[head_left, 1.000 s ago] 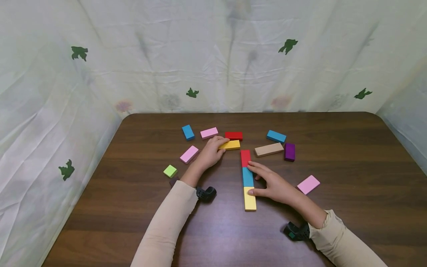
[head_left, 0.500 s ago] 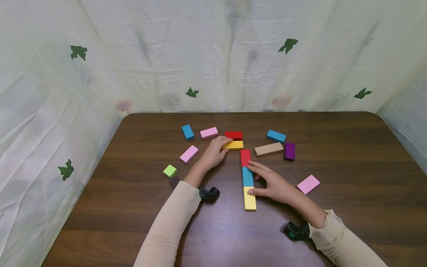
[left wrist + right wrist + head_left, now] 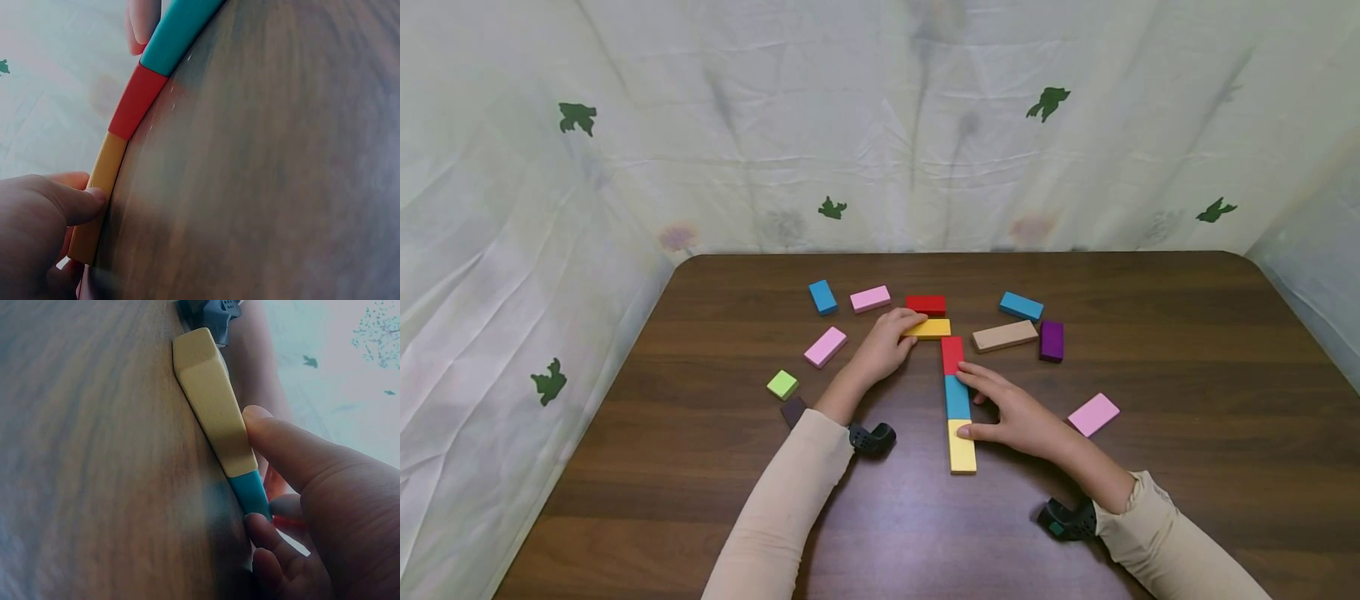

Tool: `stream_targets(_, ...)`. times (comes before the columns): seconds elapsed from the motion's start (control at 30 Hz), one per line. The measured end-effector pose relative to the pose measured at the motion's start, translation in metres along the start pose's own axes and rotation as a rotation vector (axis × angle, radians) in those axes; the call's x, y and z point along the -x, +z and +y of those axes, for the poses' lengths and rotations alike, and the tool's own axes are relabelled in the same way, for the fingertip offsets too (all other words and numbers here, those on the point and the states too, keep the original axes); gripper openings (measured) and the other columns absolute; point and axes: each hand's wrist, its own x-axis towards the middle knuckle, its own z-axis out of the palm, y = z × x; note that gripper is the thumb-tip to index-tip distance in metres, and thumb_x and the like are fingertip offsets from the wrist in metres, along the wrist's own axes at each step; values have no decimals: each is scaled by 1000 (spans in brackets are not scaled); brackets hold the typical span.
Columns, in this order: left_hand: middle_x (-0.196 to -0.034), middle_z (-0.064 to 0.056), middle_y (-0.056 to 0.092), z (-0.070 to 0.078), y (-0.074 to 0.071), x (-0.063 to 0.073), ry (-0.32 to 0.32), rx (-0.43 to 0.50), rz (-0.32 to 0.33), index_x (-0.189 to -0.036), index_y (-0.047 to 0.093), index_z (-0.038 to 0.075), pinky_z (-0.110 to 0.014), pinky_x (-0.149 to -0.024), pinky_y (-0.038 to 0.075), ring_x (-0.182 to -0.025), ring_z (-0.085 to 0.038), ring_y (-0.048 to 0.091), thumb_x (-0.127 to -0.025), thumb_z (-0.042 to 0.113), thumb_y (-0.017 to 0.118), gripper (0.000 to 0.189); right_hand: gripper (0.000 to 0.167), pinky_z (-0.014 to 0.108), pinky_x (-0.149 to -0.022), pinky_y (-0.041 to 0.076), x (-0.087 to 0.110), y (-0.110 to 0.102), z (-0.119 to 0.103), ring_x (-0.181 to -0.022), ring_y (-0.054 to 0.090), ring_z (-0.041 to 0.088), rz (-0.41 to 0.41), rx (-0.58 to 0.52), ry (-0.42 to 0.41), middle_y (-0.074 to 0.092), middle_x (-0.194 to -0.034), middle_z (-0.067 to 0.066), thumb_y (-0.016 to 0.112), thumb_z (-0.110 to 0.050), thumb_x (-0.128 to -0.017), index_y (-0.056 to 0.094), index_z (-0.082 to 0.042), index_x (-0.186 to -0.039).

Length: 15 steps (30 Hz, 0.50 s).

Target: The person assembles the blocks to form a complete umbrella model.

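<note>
**Yellow block (image 3: 937,330) at the 12 o'clock end of the red block (image 3: 952,355)**

By the head view's clock, we see the left hand (image 3: 882,346) pinching the yellow block, thumb on the near side. The long axis runs 9 to 3 o'clock, the free end towards 3; from the pinch, the red block lies at about 4 o'clock. In the left wrist view we judge the two to be touching.

Red block, blue block (image 3: 957,398) and pale yellow block (image 3: 961,458) line up from 12 to 6 o'clock. The right hand (image 3: 1017,415), nearer that line, spreads its fingers along the 3 o'clock side.

Another block, the far red block (image 3: 926,303), lies just beyond the yellow one. We see no container; these blocks lie on the table (image 3: 1187,467).
</note>
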Motion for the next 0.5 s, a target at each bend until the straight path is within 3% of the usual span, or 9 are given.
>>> stream_targets(0.5, -119, -9, 51, 2, 0, 2, 25, -22, -2, -126, 53, 8, -34, -96, 34, -112, -24, 43, -88, 5, 56, 38, 81, 37, -84, 40, 1, 0, 0, -96, 47, 10, 6, -4, -17, 27, -143, 1, 64, -54, -74, 36, -13, -138)
